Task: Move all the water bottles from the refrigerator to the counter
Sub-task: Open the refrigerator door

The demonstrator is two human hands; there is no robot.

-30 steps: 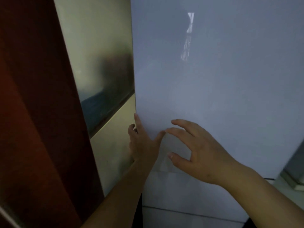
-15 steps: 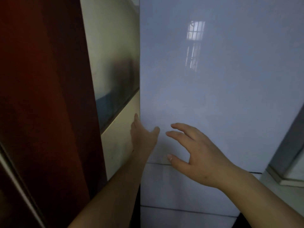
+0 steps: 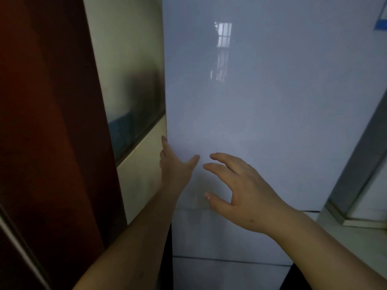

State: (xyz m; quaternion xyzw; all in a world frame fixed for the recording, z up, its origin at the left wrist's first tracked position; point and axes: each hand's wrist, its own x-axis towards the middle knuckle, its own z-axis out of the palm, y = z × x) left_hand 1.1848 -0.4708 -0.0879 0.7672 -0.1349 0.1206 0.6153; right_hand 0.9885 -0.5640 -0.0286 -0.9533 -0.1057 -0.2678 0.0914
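Note:
A white glossy refrigerator door [image 3: 261,105] fills the middle and right of the head view and it is closed. My left hand [image 3: 174,168] lies flat along the door's left edge, fingers reaching around the edge, thumb on the door face. Just to its right, my right hand [image 3: 240,189] hovers near the lower part of the door with fingers spread and curled, holding nothing. No water bottles are visible; the inside of the refrigerator is hidden.
A dark red-brown door or panel [image 3: 48,132] stands close on the left. Between it and the refrigerator is a cream wall with a dark reflective band [image 3: 136,105]. A pale counter edge [image 3: 356,233] and a grey frame [image 3: 360,155] sit at the right. Lower fridge drawers [image 3: 226,273] lie below.
The view has shifted so the refrigerator sits a little further right and lower. My left fingers have straightened along the door edge, and my right hand has drifted slightly away from it.

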